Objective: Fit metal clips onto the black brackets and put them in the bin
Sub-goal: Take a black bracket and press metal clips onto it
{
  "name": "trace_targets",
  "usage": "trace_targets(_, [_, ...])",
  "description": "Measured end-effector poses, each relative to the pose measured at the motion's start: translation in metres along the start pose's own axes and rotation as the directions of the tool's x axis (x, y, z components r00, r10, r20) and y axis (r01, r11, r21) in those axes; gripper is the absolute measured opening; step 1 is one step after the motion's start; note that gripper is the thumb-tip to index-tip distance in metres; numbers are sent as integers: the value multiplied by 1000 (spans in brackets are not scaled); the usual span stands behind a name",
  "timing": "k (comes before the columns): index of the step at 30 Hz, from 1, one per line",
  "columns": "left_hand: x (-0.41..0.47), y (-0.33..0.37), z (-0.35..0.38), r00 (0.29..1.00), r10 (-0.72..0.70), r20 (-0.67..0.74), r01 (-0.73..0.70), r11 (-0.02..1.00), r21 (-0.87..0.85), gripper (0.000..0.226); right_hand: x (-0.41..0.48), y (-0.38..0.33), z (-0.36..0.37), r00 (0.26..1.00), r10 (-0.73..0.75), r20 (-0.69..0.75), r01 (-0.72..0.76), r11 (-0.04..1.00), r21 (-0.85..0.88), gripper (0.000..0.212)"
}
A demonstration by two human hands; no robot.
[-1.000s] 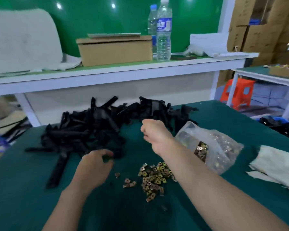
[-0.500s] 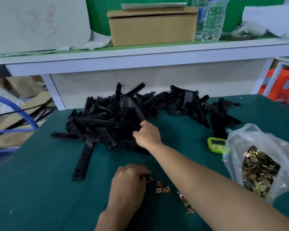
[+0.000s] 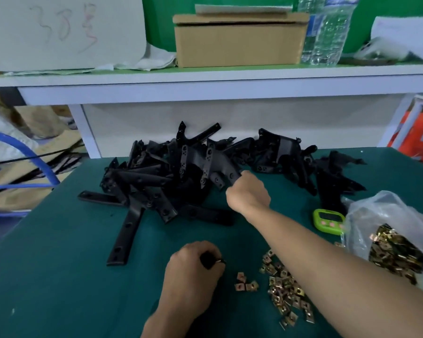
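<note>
Centre: a bracket [image 3: 220,168] at the edge of the pile [image 3: 152,181] is gripped by the right hand [image 3: 248,191]. Lower centre: a dark part [image 3: 208,260] is enclosed in the curled left hand [image 3: 193,274], left of the clips [image 3: 286,289].

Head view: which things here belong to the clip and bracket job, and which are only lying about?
Job: black brackets, loose metal clips, bag of clips, right hand gripping a bracket, left hand holding a small black part.
Lying about: green timer, cardboard box, water bottles.
</note>
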State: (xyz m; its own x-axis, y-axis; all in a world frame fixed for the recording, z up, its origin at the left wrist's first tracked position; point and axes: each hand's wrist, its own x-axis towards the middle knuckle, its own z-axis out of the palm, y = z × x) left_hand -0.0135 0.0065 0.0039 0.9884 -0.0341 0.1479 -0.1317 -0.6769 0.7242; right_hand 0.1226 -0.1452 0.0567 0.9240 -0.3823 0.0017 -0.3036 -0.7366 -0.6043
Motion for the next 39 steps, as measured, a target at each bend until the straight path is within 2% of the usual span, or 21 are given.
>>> trace_targets(2, [4, -3, 2, 1000, -24, -6, 24, 1000, 12, 21, -25, 14, -17, 1000, -10, 23, 5, 980, 198, 38])
trace_targets(4, [3, -2, 6, 1000, -15, 1, 15, 999, 44, 21, -54, 40, -31, 999, -34, 4, 31, 954, 298, 15])
trace_targets(5, [1, -1, 7, 1000, 8, -10, -8, 997, 71, 17, -70, 52, -39, 999, -35, 2, 33, 948, 315, 15])
trace_targets(8, [-3, 2, 9, 990, 124, -72, -111, 982, 155, 17, -109, 85, -51, 999, -39, -29, 45, 968, 248, 25])
trace_targets(12, [-11, 16, 11, 967, 253, -39, -242, 953, 181, 40, -127, 116, -58, 980, -75, -183, 100, 986, 132, 28])
trace_targets(15, [-27, 33, 23, 932, 352, 85, -361, 923, 134, 44, -124, 130, -62, 952, -136, -273, 170, 980, 104, 27])
trace_targets(18, [-40, 43, 35, 863, 439, 252, -485, 859, 163, 43, -121, 139, -59, 951, -232, -206, 237, 972, 0, 16])
trace_targets(20, [-39, 44, 38, 864, 436, 252, -482, 861, 163, 33, -122, 144, -56, 951, -278, -138, 267, 959, -92, 23])
trace_targets(24, [-36, 43, 37, 887, 424, 182, -454, 871, 185, 16, -122, 149, -58, 915, -370, -164, 352, 927, -128, 35])
trace_targets(27, [-34, 41, 37, 895, 424, 140, -446, 862, 240, 16, -118, 149, -60, 920, -340, -192, 330, 940, -85, 27])
trace_targets(29, [-31, 42, 36, 875, 469, 122, -483, 826, 290, 12, -116, 150, -58, 931, -310, -194, 296, 950, -96, 24])
trace_targets(30, [-30, 43, 36, 864, 488, 126, -502, 809, 306, 10, -116, 150, -56, 934, -301, -190, 285, 952, -108, 24])
trace_targets(33, [-29, 48, 40, 855, 485, 185, -518, 786, 337, 25, -112, 154, -51, 945, -285, -159, 276, 958, -73, 20])
trace_targets(39, [-27, 40, 40, 872, 407, 270, -462, 868, 183, 18, -113, 157, -46, 940, -317, -123, 302, 945, -128, 13])
